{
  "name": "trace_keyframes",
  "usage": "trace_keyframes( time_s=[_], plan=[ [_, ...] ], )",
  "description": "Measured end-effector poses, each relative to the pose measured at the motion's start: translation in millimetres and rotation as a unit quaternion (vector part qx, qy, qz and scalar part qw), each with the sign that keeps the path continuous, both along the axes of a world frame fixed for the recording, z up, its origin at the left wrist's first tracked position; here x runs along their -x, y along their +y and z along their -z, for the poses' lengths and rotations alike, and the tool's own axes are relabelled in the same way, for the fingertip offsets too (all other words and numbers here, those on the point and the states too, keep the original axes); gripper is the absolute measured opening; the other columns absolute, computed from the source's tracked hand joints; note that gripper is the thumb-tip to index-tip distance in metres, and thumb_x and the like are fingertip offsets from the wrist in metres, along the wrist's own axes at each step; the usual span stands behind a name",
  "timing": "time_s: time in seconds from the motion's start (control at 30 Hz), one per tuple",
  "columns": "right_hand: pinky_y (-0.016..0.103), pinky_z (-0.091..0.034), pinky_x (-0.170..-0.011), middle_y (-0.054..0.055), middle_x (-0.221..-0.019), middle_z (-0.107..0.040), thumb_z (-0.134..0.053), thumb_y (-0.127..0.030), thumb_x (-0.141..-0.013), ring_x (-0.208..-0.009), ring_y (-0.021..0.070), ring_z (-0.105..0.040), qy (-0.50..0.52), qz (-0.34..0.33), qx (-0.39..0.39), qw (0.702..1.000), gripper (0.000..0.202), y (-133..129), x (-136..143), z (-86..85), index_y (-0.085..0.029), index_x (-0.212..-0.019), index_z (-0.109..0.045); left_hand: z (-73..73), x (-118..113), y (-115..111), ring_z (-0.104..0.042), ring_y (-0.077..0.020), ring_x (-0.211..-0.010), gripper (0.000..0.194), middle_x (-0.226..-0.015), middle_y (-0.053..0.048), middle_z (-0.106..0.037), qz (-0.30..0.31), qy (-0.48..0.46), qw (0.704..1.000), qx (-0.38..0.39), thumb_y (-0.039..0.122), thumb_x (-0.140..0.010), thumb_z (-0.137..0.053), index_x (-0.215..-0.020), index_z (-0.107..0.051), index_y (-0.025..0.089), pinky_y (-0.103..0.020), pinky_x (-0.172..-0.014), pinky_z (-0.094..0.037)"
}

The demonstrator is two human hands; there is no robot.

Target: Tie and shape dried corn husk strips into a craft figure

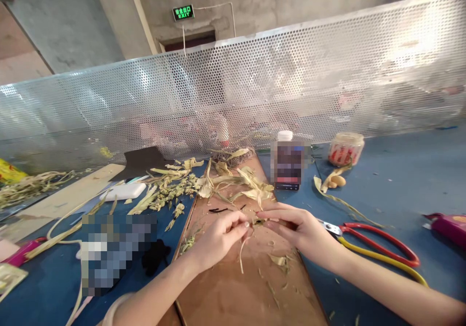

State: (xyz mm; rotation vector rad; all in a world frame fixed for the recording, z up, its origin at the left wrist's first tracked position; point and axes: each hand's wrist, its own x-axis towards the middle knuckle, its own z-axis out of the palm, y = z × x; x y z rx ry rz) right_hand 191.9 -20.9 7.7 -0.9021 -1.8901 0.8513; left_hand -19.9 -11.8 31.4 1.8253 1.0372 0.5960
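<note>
Blue tabletop (407,170) underneath, and I'm looking down at the brown board (233,297): over its middle, a small dried husk piece (259,222), pinched in the fingertips of both left hand (222,238) and right hand (294,229). One pale strand (241,258) dangles beneath them. More dried husks (255,185) cover the board's far end. Right of the board, red-and-yellow-handled cutters (344,230); farther off that side, a jar (345,150), red lettering I can't read. Beyond the board, above the perforated screen (255,83), a green sign (183,12) reads "安全出口 EXIT".
</note>
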Motion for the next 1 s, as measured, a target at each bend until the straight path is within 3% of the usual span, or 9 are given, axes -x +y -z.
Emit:
trace_keyframes(
  time_s=[0.13, 0.33, 0.6, 0.77, 1.0],
  plan=[
    [0.029, -0.048, -0.079, 0.004, -0.104, -0.067, -0.055, -0.029, -0.088, -0.094, 0.0188, -0.061, -0.019, 0.002, 0.005, 1.000, 0.024, -2.4, 2.5, -0.6, -0.027, -0.109, -0.067, 0.9, -3.6, -1.7, -0.047, -0.0130, -0.066, 0.020, -0.070, 0.002, -0.054, -0.026, 0.005, 0.998, -0.066, 0.034, -0.086, -0.050, -0.082, -0.060, 0.017, -0.022, -0.061, -0.034],
    [0.027, -0.048, -0.074, 0.003, -0.099, -0.068, -0.058, -0.027, -0.086, -0.088, 0.0174, -0.062, -0.029, 0.015, -0.017, 0.999, 0.021, -5.0, 4.1, -1.4, -0.026, -0.103, -0.069, 5.3, -3.6, -1.4, -0.042, -0.0121, -0.057, 0.027, -0.061, 0.003, -0.051, -0.039, 0.009, 0.998, -0.054, 0.041, -0.084, -0.051, -0.079, -0.063, 0.016, -0.022, -0.053, -0.029],
    [0.029, -0.050, -0.079, 0.004, -0.102, -0.067, -0.058, -0.029, -0.085, -0.089, 0.0182, -0.063, -0.034, 0.036, -0.021, 0.999, 0.022, -6.1, 4.5, -0.6, -0.025, -0.104, -0.069, 1.2, -4.3, -0.5, -0.047, -0.0127, -0.058, 0.029, -0.065, 0.002, -0.060, -0.020, 0.003, 0.998, 0.053, 0.041, -0.071, -0.067, -0.082, -0.069, 0.014, -0.022, -0.054, -0.032],
    [0.031, -0.050, -0.082, 0.004, -0.104, -0.067, -0.060, -0.029, -0.084, -0.093, 0.0198, -0.063, -0.032, 0.047, -0.018, 0.998, 0.021, -5.3, 6.8, 2.0, -0.025, -0.103, -0.069, 7.6, -6.6, -0.2, -0.057, -0.0185, -0.074, 0.032, -0.078, -0.002, -0.068, 0.007, -0.040, 0.994, 0.099, 0.040, -0.070, -0.069, -0.090, -0.071, 0.015, -0.026, -0.069, -0.041],
    [0.028, -0.050, -0.080, 0.004, -0.104, -0.066, -0.062, -0.027, -0.083, -0.091, 0.0181, -0.062, -0.042, 0.050, -0.026, 0.998, 0.023, -6.2, 6.7, 3.1, -0.024, -0.104, -0.068, 16.4, -3.3, 2.2, -0.040, -0.0096, -0.052, 0.024, -0.054, 0.005, -0.049, -0.024, -0.001, 0.997, 0.068, 0.038, -0.068, -0.071, -0.068, -0.066, 0.014, -0.022, -0.051, -0.027]
  ],
)
